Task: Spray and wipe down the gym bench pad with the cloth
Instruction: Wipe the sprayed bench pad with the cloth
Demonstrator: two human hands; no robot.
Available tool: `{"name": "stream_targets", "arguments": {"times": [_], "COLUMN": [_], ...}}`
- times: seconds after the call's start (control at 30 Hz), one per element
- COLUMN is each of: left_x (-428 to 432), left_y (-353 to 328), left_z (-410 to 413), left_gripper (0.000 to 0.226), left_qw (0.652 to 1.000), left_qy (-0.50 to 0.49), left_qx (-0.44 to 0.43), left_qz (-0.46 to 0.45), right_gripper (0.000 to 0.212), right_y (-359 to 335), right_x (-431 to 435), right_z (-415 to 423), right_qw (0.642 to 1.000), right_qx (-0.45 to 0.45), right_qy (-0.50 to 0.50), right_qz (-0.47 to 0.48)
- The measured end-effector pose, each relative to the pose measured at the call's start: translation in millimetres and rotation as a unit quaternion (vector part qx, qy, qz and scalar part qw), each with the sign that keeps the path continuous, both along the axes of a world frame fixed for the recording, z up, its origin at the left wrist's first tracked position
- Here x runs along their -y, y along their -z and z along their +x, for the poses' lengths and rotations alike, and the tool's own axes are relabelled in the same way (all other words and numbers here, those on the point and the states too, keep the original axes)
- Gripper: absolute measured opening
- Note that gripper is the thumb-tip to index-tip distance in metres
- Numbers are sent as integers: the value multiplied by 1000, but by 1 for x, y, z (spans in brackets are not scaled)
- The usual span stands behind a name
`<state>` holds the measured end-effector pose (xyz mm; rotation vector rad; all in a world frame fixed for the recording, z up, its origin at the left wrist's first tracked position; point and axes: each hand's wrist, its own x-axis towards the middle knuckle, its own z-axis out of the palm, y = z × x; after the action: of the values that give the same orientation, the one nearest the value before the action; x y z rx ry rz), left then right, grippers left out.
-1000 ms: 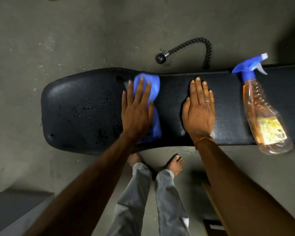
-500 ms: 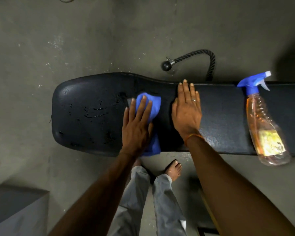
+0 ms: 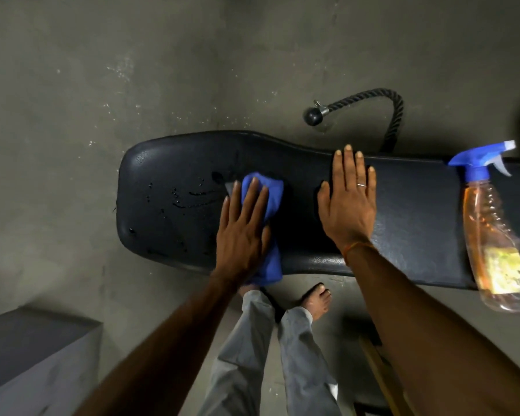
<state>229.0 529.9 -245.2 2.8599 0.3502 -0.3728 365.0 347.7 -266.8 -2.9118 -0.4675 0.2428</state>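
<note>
A black gym bench pad lies across the view, with wet droplets on its left end. My left hand presses flat on a blue cloth on the pad, just right of the droplets; the cloth trails under my palm to the pad's near edge. My right hand rests flat and spread on the pad to the right of the cloth, holding nothing. A spray bottle with orange liquid and a blue trigger head lies on the pad at the far right, apart from both hands.
A black rope handle with a ball end lies on the concrete floor behind the bench. A grey box stands at the lower left. My bare feet and grey trouser legs are under the near edge. A wooden piece sits low right.
My left hand has slid the cloth leftward along the pad toward the wet droplets and away from my right hand. My right hand has shifted left on the pad. The bottle has not moved.
</note>
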Motion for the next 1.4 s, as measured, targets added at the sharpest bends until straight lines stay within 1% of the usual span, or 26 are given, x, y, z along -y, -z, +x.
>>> {"name": "stream_targets", "arguments": {"times": [0.13,0.2,0.3,0.4,0.47,0.57,0.63,0.7,0.77,0.87,0.93,0.97,1.07,1.2,1.3,1.4], "left_x": [-22,-24,-13,5,-2,-30,-46,-52,-47,-29,-18,-20,-44,-66,-61,-54], "left_y": [3,4,0,-5,-3,1,4,5,4,-3,-6,-5,0,5,5,1], "left_z": [75,83,37,-27,-30,26,76,101,85,9,-34,-40,-1,66,63,35], "left_gripper": [69,68,69,70,70,69,67,65,66,69,69,70,68,64,63,65], "left_qw": [999,999,998,999,1000,1000,999,997,998,997,999,999,999,997,996,997], "left_qy": [-6,-25,-40,-38,-18,4,-31,-63,-59,-48,-37,-25,-5,-61,-73,-65], "left_qx": [32,38,45,10,2,25,34,33,37,38,13,10,26,44,49,46], "left_qz": [10,14,-17,-8,-2,0,15,21,7,-42,-36,-26,-20,2,2,-6], "right_gripper": [67,69,72,71,70,66,64,63,63,63,63,62,62,62,62,62], "right_y": [3,3,-1,-1,0,3,5,7,7,4,3,3,4,7,5,-1], "right_x": [1,1,1,2,0,-2,-1,-2,-3,-4,-4,-4,-5,-4,-6,-9], "right_z": [0,0,-2,-4,-3,-4,-4,-4,-6,-5,-6,-6,-7,-7,-8,-11], "right_qw": [1000,1000,1000,998,998,998,998,998,998,998,998,998,997,997,997,998], "right_qx": [5,8,6,4,8,16,26,29,33,39,42,44,49,58,53,46], "right_qy": [1,1,-18,-64,-66,-60,-57,-55,-49,-42,-39,-39,-39,-37,-42,-29], "right_qz": [4,10,14,25,20,13,16,21,25,28,28,31,39,38,32,18]}}
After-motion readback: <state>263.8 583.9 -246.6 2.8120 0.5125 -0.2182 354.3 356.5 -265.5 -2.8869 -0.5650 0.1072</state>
